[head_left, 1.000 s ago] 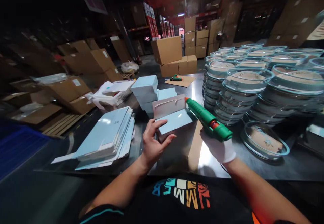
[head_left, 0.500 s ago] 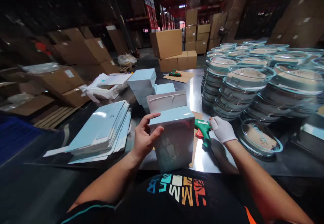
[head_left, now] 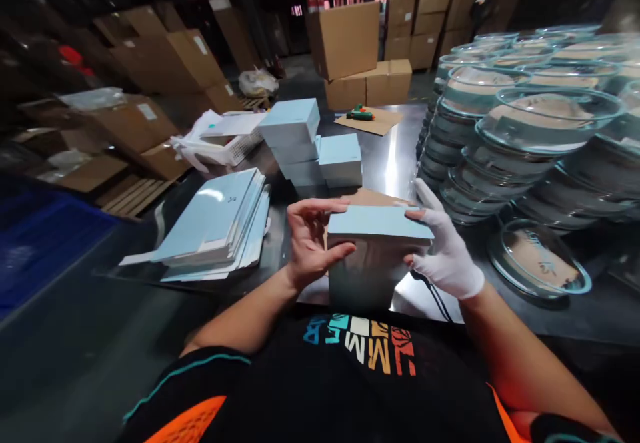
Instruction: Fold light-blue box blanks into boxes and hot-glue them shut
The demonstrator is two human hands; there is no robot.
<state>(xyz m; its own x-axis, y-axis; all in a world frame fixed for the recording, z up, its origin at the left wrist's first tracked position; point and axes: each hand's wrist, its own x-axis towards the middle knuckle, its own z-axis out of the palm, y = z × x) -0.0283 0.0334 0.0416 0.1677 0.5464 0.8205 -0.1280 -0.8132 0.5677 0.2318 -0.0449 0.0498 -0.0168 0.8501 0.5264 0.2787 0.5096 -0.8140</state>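
Note:
A light-blue cardboard box [head_left: 373,263] stands upright on the metal table in front of me, its top flap lying down across it. My bare left hand [head_left: 316,243] grips its left end, fingertips on the top and thumb on the near face. At the right end, my right hand [head_left: 446,249] wears a white glove with some fingertips bare. Its fingers and thumb hold the top corner of the box. A black cord [head_left: 434,291] runs below the right hand. The green glue gun on that cord is hidden from view.
Folded flat light-blue boxes [head_left: 210,211] lie in a pile at left. Further back stand made-up boxes [head_left: 290,121] and a white basket [head_left: 240,147]. Another green glue gun [head_left: 361,115] rests on cardboard. Stacked glass dishes [head_left: 555,119] fill the right side; a lidded one [head_left: 543,256] sits nearest.
The raised box flap has come down. My right hand has let go of the green glue gun and moved onto the box's right end. The view has tipped downward.

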